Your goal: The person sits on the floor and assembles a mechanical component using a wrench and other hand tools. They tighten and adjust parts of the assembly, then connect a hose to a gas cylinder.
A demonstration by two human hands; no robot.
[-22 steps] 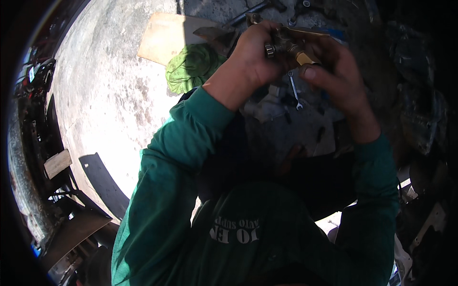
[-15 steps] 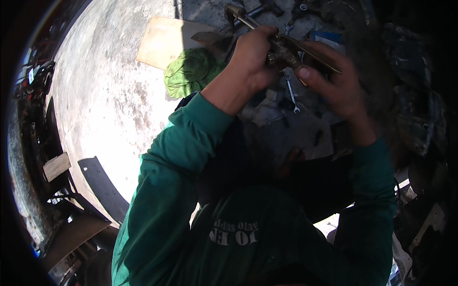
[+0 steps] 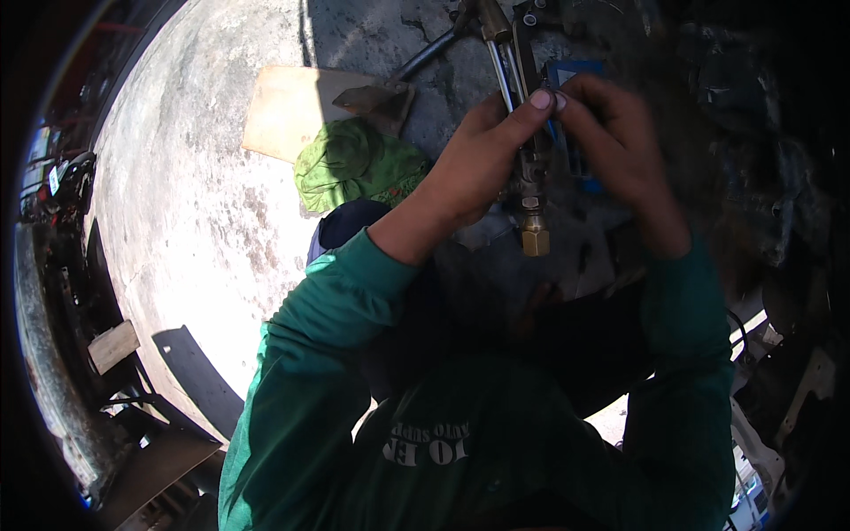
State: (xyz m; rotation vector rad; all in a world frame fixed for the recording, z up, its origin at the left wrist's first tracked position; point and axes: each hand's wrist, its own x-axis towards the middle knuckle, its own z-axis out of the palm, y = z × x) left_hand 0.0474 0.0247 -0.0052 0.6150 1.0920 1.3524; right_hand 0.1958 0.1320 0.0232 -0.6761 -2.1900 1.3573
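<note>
Right now your left hand (image 3: 474, 173) grips the metal tool (image 3: 522, 133) mid-shaft, its long axis running away from you, brass fitting (image 3: 535, 241) nearest; your right hand (image 3: 611, 133) pinches it just beside.

A crumpled green rag (image 3: 354, 168) is seen on the concrete floor (image 3: 186, 212) at about ten o'clock, touching a flat cardboard sheet (image 3: 288, 111) at eleven. A small wooden block (image 3: 112, 345) is found at eight o'clock, beside dark metal scrap (image 3: 53, 389).
</note>
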